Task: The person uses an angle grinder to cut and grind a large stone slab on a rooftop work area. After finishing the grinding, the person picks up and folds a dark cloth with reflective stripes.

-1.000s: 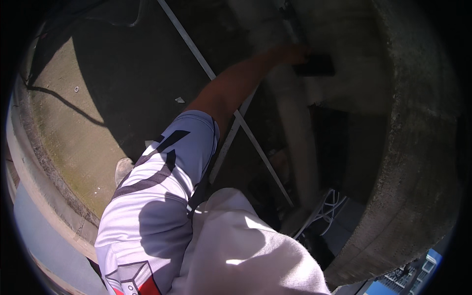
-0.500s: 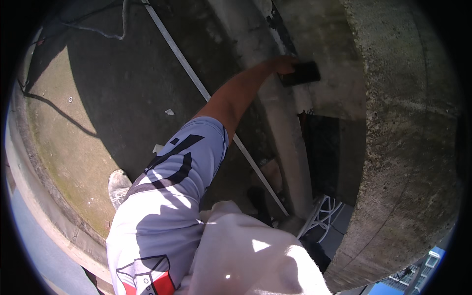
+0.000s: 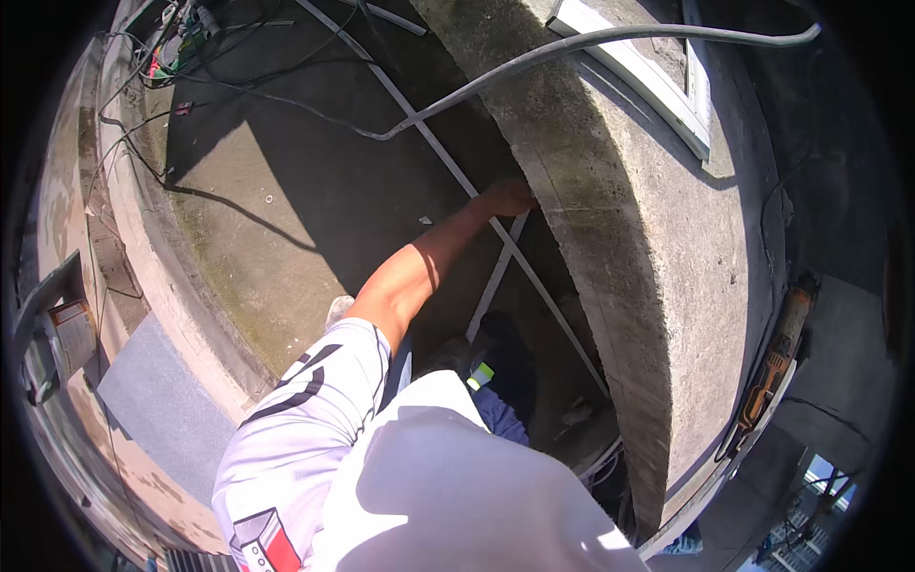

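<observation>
My left arm, in a white sleeve with dark markings, stretches forward over a shaded concrete floor. At its end, my left hand is beside the rough edge of a thick concrete wall. The fingers lie in shadow, partly hidden, so what they hold does not show. A long white strip runs past the hand. A shorter white strip crosses it, its upper end close below the hand. My right hand is out of view.
A grey cable arches over the wall, near a white angled frame. An orange and black power tool rests along the right. Cables and a green and red tool lie far left. Dark blue cloth with a yellow-green patch shows below.
The view has shifted, showing more of the wall top. The dark flat object that was in my left hand no longer shows. The hand now is beside the wall's edge.
</observation>
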Tool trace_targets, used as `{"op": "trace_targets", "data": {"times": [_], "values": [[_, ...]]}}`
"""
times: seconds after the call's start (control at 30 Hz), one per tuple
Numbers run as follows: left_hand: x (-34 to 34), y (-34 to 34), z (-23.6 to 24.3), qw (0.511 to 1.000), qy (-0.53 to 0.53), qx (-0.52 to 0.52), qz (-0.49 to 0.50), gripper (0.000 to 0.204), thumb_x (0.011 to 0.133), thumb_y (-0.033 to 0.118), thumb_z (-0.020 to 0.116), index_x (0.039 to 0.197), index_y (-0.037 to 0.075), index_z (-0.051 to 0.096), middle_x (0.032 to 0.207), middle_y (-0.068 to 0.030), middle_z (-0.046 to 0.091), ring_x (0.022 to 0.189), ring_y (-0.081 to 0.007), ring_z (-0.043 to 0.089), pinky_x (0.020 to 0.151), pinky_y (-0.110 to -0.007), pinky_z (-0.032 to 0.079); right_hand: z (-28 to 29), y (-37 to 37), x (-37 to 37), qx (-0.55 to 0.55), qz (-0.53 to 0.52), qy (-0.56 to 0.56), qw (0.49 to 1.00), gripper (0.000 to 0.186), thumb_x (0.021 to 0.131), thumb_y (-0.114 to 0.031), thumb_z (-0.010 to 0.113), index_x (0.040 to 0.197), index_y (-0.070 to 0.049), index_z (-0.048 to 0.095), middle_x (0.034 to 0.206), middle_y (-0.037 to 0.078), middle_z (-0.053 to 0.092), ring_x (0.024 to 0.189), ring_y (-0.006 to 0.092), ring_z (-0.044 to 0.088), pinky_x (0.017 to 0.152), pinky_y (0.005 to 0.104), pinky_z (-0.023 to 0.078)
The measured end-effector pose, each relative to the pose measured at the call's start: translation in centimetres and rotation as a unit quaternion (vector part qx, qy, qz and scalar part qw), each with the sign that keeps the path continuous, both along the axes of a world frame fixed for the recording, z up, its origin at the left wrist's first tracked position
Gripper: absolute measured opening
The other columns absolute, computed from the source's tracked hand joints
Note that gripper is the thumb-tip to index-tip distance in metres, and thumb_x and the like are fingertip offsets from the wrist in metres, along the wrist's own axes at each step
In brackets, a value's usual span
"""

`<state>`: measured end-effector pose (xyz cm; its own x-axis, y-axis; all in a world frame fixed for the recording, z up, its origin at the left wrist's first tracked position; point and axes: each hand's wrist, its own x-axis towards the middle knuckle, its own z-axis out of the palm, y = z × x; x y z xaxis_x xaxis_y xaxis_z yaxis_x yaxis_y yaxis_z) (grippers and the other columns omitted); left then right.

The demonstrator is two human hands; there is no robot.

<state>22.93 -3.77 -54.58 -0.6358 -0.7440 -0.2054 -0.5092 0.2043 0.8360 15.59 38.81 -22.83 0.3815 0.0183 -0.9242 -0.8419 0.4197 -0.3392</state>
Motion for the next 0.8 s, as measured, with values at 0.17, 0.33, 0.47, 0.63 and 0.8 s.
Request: {"op": "trace_targets", "data": {"times": [0.17,0.33,0.47,0.63,0.8], "values": [[19.1,14.7,25.1,0.91,0.029,0.404,-0.087,0.088,0.108,0.083,0.041,0.164,0.016,0.057,0.158,-0.0196,0.062,0.14,-0.0332,0.064,0.123,-0.054,0.045,16.1,-8.5,3.7,-0.094,0.058,0.061,0.992,0.075,0.094,-0.057,0.078,0.096,0.018,0.073,0.085,0.033,0.072,0.078,0.0393,0.075,0.075,0.048,0.057],[20.5,25.8,51.4,0.866,0.295,0.399,-0.062,0.072,0.113,0.064,0.058,0.166,0.016,0.054,0.141,-0.0083,0.068,0.135,-0.0192,0.061,0.116,-0.038,0.046,35.8,-10.4,2.9,-0.209,-0.145,0.089,0.963,0.069,0.104,-0.059,0.067,0.104,0.009,0.076,0.081,0.026,0.073,0.072,0.0326,0.071,0.073,0.0462,0.055],[17.8,25.5,69.1,0.931,0.241,0.257,-0.097,0.039,0.106,0.027,0.081,0.137,0.005,0.071,0.104,-0.0004,0.07,0.094,-0.0085,0.063,0.083,-0.028,0.052,48.0,-8.3,-1.4,-0.358,-0.233,0.02,0.904,0.049,0.114,-0.045,0.061,0.126,0.0,0.077,0.098,0.011,0.079,0.09,0.0177,0.067,0.085,0.037,0.054],[14.8,21.4,86.6,0.905,0.283,-0.31,-0.067,0.021,0.106,0.021,0.079,0.118,0.005,0.075,0.104,-0.0086,0.075,0.096,-0.0236,0.075,0.092,-0.038,0.061,59.2,-7.0,-3.3,-0.487,-0.288,-0.027,0.824,0.049,0.116,-0.046,0.064,0.137,-0.004,0.075,0.109,0.001,0.076,0.102,0.0125,0.063,0.095,0.0304,0.051],[13.7,21.5,94.7,0.927,0.288,-0.209,-0.115,0.051,0.097,0.035,0.089,0.132,0.009,0.062,0.118,-0.0148,0.073,0.105,-0.0311,0.074,0.097,-0.044,0.06,66.2,-4.5,-3.4,-0.603,-0.381,-0.132,0.688,0.051,0.116,-0.048,0.063,0.134,-0.002,0.076,0.109,-0.003,0.072,0.1,0.0081,0.06,0.093,0.0285,0.05]]}}
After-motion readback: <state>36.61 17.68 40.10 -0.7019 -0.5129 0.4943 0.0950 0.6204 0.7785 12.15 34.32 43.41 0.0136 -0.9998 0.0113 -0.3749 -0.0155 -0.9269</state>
